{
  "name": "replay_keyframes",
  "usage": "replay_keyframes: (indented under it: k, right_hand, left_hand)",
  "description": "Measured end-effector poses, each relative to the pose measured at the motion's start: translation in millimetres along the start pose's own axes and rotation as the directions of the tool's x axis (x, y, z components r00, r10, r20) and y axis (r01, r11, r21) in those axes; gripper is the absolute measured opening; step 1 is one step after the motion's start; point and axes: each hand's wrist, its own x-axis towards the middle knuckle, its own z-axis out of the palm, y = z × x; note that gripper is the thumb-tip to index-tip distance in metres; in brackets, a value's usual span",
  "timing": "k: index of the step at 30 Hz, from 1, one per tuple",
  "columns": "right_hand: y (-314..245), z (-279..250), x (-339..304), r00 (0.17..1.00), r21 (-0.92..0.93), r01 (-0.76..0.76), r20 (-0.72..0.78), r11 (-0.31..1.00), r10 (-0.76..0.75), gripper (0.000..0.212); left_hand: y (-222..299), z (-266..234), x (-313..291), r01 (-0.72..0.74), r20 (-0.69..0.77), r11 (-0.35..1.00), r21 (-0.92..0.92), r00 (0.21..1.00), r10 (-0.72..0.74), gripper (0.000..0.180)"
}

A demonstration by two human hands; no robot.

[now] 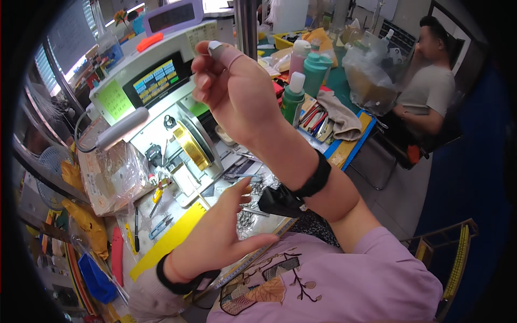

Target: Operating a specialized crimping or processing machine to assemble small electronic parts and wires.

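My right hand (223,89) is raised in front of the machine's lit screen (154,81), palm turned toward me. Its fingers curl in, and the thumb, in a pink wrap (231,55), comes close to the index fingertip. A small grey-white piece (215,46) shows at the thumb's end; whether the fingers pinch something fine, I cannot make out. Lower down, my left hand (212,237) hovers over the worktable, thumb spread from the fingers, nothing in it. Beyond its fingertips stands the white machine with a gold-coloured wheel (193,148). A yellow strip (175,237) lies beneath my left wrist.
Snippers (160,227) and a black pen (136,234) lie on the table's left side. A grey lamp (123,129) leans over the machine. Bottles (316,70) and a tool tray (315,121) stand at right. A seated person (428,89) is farther right, beside a plastic bag (369,70).
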Motion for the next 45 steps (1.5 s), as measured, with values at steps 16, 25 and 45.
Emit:
replay_keyframes:
  k: [16,25,45]
  right_hand:
    - [-5,-69,-36,0.536,-0.64,0.712,0.762,-0.29,-0.363,0.02]
    - [-14,-58,-35,0.998,-0.066,-0.063,-0.029,0.996,0.061,0.013]
    - [37,-112,-92,0.76,-0.203,-0.65,-0.154,0.732,0.632,0.01]
  left_hand:
    - [5,41,51,0.135,-0.054,0.559,-0.818,0.95,-0.308,0.032]
    - [11,68,57,0.143,-0.038,0.826,-0.545,0.98,-0.194,0.036]
    - [-130,-20,5,0.261,-0.527,0.964,-0.043,0.814,-0.244,0.042]
